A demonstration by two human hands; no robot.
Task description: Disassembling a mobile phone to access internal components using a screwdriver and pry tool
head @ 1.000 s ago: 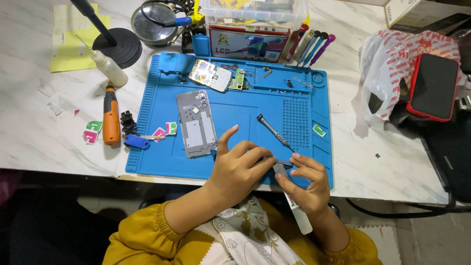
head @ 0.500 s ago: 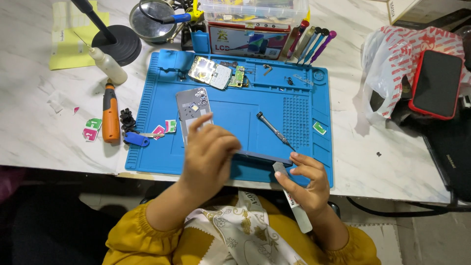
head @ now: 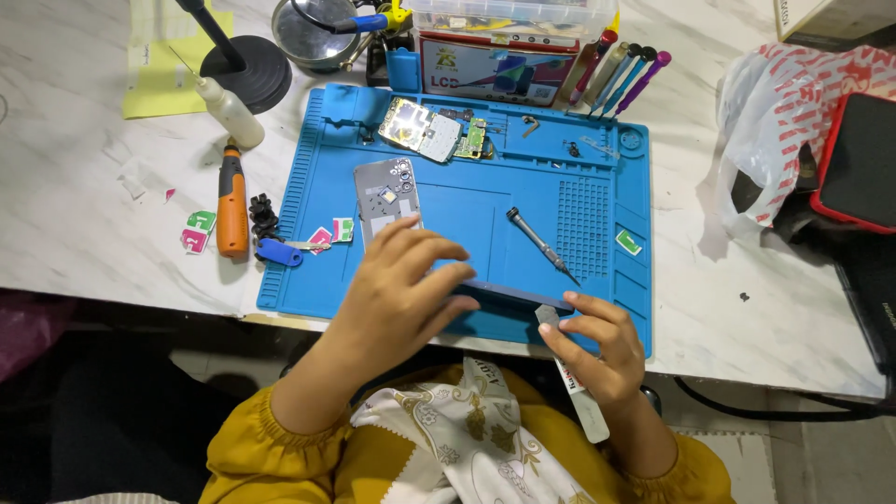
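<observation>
A grey phone body (head: 385, 191) with its back open lies on the blue work mat (head: 597, 187). My left hand (head: 401, 289) covers the phone's near end. Its fingers and thumb pinch the left end of a thin dark panel (head: 518, 295) that lies along the mat's near edge. My right hand (head: 597, 350) grips a flat grey pry tool (head: 583, 401), whose tip sits at the panel's right end.
On the mat are a small screwdriver (head: 541, 243), a circuit board (head: 425, 131) and small loose parts. To the left lie an orange-handled tool (head: 231, 201), a glue bottle (head: 229, 107) and a lamp base (head: 247, 70). Several coloured screwdrivers (head: 621, 75) lie behind; a plastic bag (head: 775, 121) sits right.
My left hand left the spot beside my right hand, swung left over the phone body, and now grips the dark panel's left end. My right hand stayed put with the pry tool.
</observation>
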